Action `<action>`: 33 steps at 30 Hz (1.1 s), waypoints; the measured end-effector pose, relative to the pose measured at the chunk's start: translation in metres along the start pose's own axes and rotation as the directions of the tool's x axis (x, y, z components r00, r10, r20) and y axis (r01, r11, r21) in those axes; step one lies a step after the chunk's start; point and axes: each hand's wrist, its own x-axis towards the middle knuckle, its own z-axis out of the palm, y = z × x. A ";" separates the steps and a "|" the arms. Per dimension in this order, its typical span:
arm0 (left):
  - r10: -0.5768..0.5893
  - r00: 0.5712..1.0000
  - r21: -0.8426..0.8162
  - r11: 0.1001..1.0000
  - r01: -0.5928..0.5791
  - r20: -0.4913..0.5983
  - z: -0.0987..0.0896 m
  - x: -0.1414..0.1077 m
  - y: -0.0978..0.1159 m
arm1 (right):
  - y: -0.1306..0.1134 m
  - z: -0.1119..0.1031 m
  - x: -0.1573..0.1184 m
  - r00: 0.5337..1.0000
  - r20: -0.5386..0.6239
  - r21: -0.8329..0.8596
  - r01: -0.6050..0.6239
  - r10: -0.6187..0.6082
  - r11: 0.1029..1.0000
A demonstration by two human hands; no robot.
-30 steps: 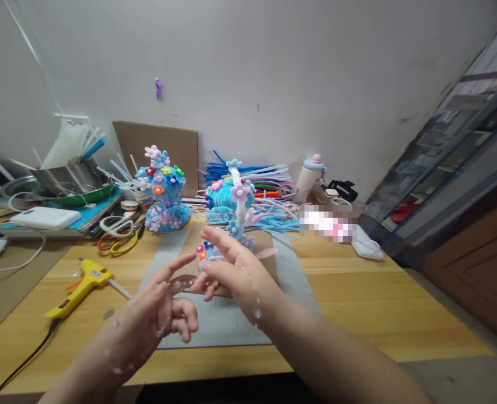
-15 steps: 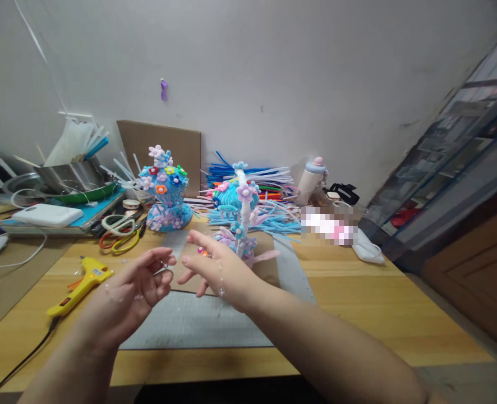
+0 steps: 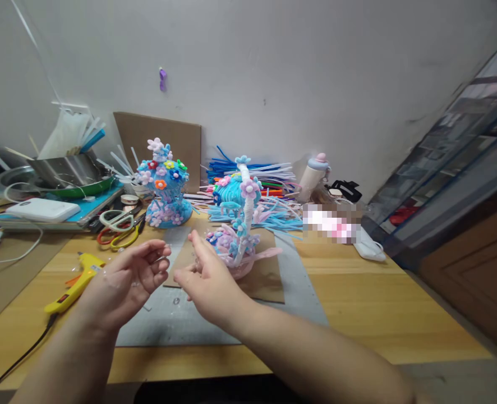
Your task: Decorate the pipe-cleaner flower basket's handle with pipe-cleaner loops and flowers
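Note:
My left hand (image 3: 133,280) is palm up over the grey cutting mat (image 3: 181,331), its fingers loosely bent and apart. Small clear glints show on its palm and fingertips, too fine to name. Facing it is my right hand (image 3: 210,280), with fingers stretched out and some hidden behind the hand. It appears to hold nothing. Just beyond the right hand a fuzzy pipe-cleaner ornament (image 3: 248,213), with flowers and a white-wrapped stem, stands on a cardboard sheet (image 3: 269,286). The right hand partly covers the sheet.
A yellow glue gun (image 3: 78,283) lies at left, near scissors (image 3: 124,233). Behind stand a flowered blue pipe-cleaner piece (image 3: 168,185), bundled pipe cleaners (image 3: 269,174) and a bottle (image 3: 313,179). A white power bank (image 3: 44,209) rests at far left.
My right hand has turned slightly and drawn a little left, uncovering more of the ornament's base. Clear glinting specks on its wrist no longer show. The view has shifted slightly.

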 end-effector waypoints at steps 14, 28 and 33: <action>0.061 0.998 0.043 0.997 -0.062 0.028 0.009 -0.006 0.014 | -0.029 -0.004 0.039 0.998 -0.013 0.040 -0.061 0.062 0.997; 0.633 0.713 0.496 0.535 -0.684 0.301 0.041 -0.030 0.000 | -0.094 -0.054 0.034 0.984 0.146 0.084 -0.111 0.098 0.990; 0.520 0.475 0.525 0.059 -0.849 0.710 0.057 -0.051 -0.021 | -0.112 -0.085 0.014 0.932 0.320 0.352 -0.281 0.167 0.893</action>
